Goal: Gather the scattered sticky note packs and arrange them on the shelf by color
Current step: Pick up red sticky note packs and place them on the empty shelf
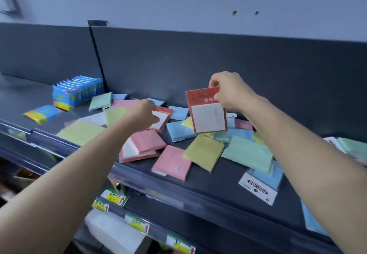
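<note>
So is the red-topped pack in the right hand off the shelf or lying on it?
Lifted: the right hand pinches the red-topped pack by its top edge, and it hangs upright.

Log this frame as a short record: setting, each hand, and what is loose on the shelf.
setting: shop shelf, sticky note packs scattered, unsorted
right hand: pinches red-topped white pack by its header, raised above the pile
left hand: grips second red-topped pack lying on the shelf
loose: pink pack, yellow pack, green pack, blue pack, among others
left rear: blue packets standing in a row
</note>
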`<state>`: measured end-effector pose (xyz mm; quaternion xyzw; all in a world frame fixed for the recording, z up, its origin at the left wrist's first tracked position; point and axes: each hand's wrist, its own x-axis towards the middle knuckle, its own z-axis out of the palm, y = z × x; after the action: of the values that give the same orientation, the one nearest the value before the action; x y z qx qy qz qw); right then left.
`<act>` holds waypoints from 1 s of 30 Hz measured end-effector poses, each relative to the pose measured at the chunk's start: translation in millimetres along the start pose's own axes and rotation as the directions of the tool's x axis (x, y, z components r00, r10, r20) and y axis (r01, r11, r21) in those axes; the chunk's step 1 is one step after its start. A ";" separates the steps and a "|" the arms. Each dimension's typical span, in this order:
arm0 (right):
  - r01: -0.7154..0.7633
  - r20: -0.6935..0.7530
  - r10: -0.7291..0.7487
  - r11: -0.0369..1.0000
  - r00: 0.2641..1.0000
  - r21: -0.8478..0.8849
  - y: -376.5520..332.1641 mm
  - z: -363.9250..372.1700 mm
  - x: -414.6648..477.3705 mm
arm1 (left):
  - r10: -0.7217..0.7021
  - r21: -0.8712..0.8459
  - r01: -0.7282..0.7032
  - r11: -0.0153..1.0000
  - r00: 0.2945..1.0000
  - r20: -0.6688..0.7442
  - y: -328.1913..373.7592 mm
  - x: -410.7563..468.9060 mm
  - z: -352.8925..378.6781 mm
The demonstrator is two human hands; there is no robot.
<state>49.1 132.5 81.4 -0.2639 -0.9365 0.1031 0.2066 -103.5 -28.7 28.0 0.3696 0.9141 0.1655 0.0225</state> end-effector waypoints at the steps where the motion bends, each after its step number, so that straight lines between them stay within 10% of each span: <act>1: -0.003 0.007 0.003 1.000 1.000 0.012 -6.8 5.5 4.5 | -0.017 0.019 0.017 1.000 1.000 0.006 -8.2 4.8 0.4; 19: -0.234 0.156 0.224 0.971 0.962 0.054 -18.5 47.5 11.0 | -0.117 0.092 0.104 0.990 0.983 0.142 -35.1 80.4 35.5; 30: -0.207 -0.162 0.263 0.932 0.951 0.298 -19.3 22.7 -21.0 | -0.147 -0.686 0.058 0.725 0.986 -0.072 -26.3 49.1 5.8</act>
<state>46.7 103.1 60.0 -0.3520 -0.8487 0.2305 0.3205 -155.7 -11.2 18.1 0.2735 0.8083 0.5097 0.1099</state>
